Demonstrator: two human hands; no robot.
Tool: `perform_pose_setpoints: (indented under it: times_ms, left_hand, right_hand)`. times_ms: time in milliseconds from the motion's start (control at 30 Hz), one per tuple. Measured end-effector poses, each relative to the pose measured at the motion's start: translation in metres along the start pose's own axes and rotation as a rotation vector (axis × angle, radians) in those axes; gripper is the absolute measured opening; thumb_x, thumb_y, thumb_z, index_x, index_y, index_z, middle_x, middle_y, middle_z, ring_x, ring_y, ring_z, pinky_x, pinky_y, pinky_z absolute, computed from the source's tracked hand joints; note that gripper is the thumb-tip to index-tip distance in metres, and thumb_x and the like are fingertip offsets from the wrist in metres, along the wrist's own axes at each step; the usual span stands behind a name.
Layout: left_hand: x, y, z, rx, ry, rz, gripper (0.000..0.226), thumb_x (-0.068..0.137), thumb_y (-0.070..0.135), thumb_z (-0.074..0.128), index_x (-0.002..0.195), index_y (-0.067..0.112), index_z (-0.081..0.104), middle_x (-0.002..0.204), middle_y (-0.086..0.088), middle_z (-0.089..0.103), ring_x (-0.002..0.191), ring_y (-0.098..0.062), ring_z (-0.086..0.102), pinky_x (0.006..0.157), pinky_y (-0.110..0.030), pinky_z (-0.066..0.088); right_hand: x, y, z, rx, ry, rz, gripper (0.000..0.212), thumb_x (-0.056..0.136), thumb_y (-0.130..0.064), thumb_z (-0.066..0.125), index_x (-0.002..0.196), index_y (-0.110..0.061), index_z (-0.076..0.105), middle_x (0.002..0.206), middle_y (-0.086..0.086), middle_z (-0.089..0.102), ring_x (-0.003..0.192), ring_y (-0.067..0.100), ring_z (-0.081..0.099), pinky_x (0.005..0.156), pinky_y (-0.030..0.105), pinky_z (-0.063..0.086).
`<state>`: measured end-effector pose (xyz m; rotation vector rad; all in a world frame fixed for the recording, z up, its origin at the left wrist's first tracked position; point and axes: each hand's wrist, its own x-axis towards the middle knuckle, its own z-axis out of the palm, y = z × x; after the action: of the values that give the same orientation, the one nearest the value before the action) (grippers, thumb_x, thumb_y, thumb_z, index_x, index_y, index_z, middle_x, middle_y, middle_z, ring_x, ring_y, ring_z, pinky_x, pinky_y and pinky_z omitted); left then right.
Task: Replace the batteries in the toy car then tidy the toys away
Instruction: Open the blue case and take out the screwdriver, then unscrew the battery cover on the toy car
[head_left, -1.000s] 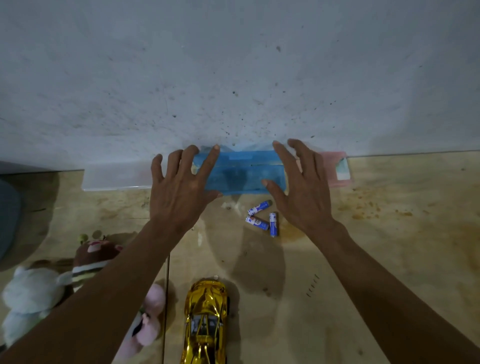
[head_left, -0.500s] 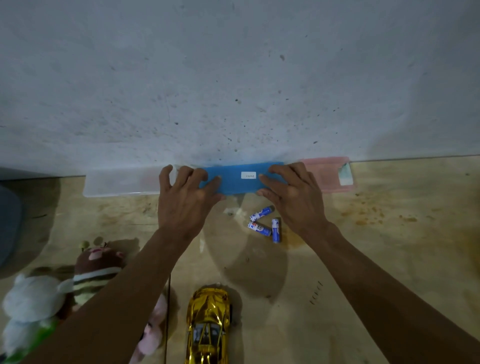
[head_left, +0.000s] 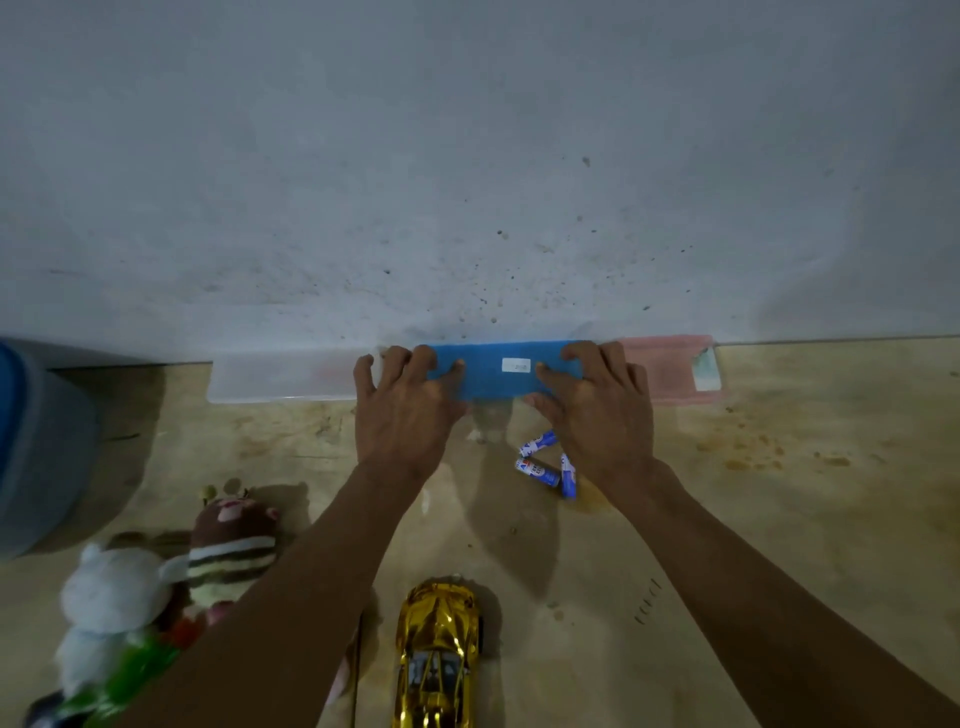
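Both hands grip a blue box against the wall: left hand curled over its left end, right hand over its right. Three batteries lie at the right hand's 7 o'clock; the gold toy car sits at 6 o'clock on the floor.

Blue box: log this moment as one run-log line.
step: box grasp | left hand: grips blue box | right hand: grips blue box | batteries: loose on floor | gold toy car: untouched

No legible text: blurred white label on blue box, batteries' print unreadable.
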<state>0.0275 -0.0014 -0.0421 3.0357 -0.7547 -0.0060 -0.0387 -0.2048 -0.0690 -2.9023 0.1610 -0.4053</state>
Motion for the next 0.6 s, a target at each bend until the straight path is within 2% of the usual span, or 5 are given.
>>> perform_pose_setpoints:
  times_ms: [167,267,400,500,600]
  left_hand:
    - [-0.026,-0.032,-0.019,-0.093,0.074,-0.103,0.044,0.087,0.039,0.068,0.128,0.023,0.066,0.119,-0.007,0.065,0.114,-0.031,0.057,0.105,-0.055,0.039]
    - [-0.044,-0.075,-0.024,-0.106,0.150,-0.189,0.040,0.089,0.037,0.063,0.125,0.019,0.068,0.112,-0.009,0.067,0.107,-0.033,0.060,0.099,-0.053,0.043]
    - [-0.056,-0.152,-0.028,-0.093,0.076,-0.305,0.047,0.089,0.033,0.072,0.132,0.018,0.063,0.121,-0.012,0.065,0.116,-0.035,0.056,0.101,-0.053,0.040]
    - [-0.052,-0.195,-0.027,-0.085,0.011,-0.276,0.052,0.085,0.034,0.076,0.134,0.020,0.063,0.125,-0.011,0.063,0.119,-0.036,0.053,0.101,-0.053,0.038]
    - [-0.043,-0.217,-0.019,-0.068,-0.027,-0.170,0.053,0.083,0.037,0.078,0.131,0.019,0.066,0.125,-0.013,0.061,0.118,-0.036,0.053,0.100,-0.053,0.039]
  right_hand:
    - [-0.007,-0.057,-0.015,0.280,-0.002,0.140,0.029,0.088,-0.019,0.072,0.116,-0.012,0.072,0.106,0.010,0.068,0.099,0.035,0.062,0.080,0.044,0.054]
    - [-0.008,-0.112,-0.018,0.575,-0.077,0.265,0.020,0.091,-0.017,0.070,0.110,-0.013,0.073,0.092,0.001,0.070,0.081,0.013,0.060,0.073,0.025,0.051]
    - [0.009,-0.194,-0.003,0.861,-0.236,0.542,0.013,0.091,-0.019,0.070,0.102,-0.017,0.076,0.086,-0.010,0.069,0.075,0.000,0.060,0.071,-0.001,0.040]
    - [0.026,-0.244,0.020,1.093,-0.391,0.962,0.022,0.088,-0.029,0.072,0.106,-0.016,0.076,0.095,-0.002,0.076,0.086,0.012,0.071,0.082,0.025,0.059]
    - [0.041,-0.281,0.032,1.246,-0.382,1.270,0.015,0.090,-0.031,0.073,0.095,-0.016,0.074,0.079,0.003,0.076,0.065,0.011,0.071,0.060,0.026,0.060]
